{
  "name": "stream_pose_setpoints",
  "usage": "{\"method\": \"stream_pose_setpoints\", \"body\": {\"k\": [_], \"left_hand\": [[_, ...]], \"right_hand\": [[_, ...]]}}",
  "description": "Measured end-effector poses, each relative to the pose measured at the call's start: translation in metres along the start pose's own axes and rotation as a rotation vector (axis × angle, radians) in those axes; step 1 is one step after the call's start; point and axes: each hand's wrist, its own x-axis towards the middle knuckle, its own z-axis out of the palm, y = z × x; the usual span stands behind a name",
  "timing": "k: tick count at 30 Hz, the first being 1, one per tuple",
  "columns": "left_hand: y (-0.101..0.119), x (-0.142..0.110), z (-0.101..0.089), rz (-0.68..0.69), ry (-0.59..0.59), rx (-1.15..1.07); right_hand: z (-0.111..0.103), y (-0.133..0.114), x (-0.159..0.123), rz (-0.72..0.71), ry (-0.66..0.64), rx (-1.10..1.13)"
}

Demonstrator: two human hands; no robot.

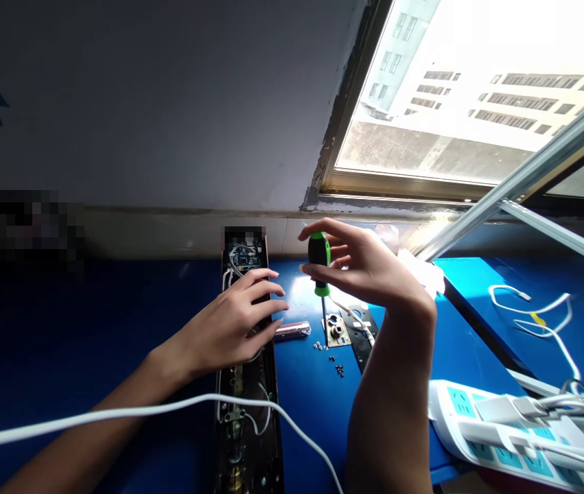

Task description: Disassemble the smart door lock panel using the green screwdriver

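Observation:
My right hand [353, 264] grips a green and black screwdriver [318, 257] by its handle, shaft pointing down. The tip of the shaft is beside a small metal plate [337, 331] with a round part on it, close to a few loose screws [319, 346]. Fingers spread, my left hand [243, 315] lies across a long, narrow dark housing [250, 446] with its inside exposed. A circuit board [247, 257] and white wires show at the housing's far end. A short, shiny cylindrical piece [292, 331] lies just right of my left fingers.
A black plate [361, 326] lies partly behind my right forearm. More dark screws [340, 370] rest on the blue tabletop [307, 418]. A white cable [209, 398] crosses in front of my left forearm. At right is a power strip [508, 439] with plugs; a window frame stands behind.

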Motion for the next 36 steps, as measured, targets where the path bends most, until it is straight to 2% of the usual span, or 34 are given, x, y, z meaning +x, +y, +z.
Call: {"method": "stream_pose_setpoints", "body": {"k": [4, 9, 12, 16, 21, 27, 36], "left_hand": [[-0.001, 0.000, -0.021, -0.117, 0.020, -0.054], [-0.002, -0.002, -0.039, -0.272, -0.003, -0.169], [-0.004, -0.004, -0.043, -0.351, -0.012, -0.224], [-0.008, -0.004, -0.039, -0.438, 0.002, -0.309], [-0.012, -0.002, -0.034, -0.512, 0.063, -0.451], [-0.013, -0.003, -0.035, -0.576, 0.128, -0.485], [-0.014, -0.002, -0.031, -0.524, 0.155, -0.479]], "right_hand": [[0.004, -0.014, 0.001, -0.106, 0.124, 0.177], [0.012, -0.031, 0.007, -0.164, 0.383, 0.256], [0.017, -0.033, 0.011, -0.175, 0.459, 0.220], [0.022, -0.031, 0.013, -0.187, 0.572, 0.226], [0.022, -0.029, 0.016, -0.210, 0.552, 0.248], [0.028, -0.025, 0.023, -0.298, 0.667, 0.322], [0.029, -0.022, 0.026, -0.310, 0.659, 0.305]]}}
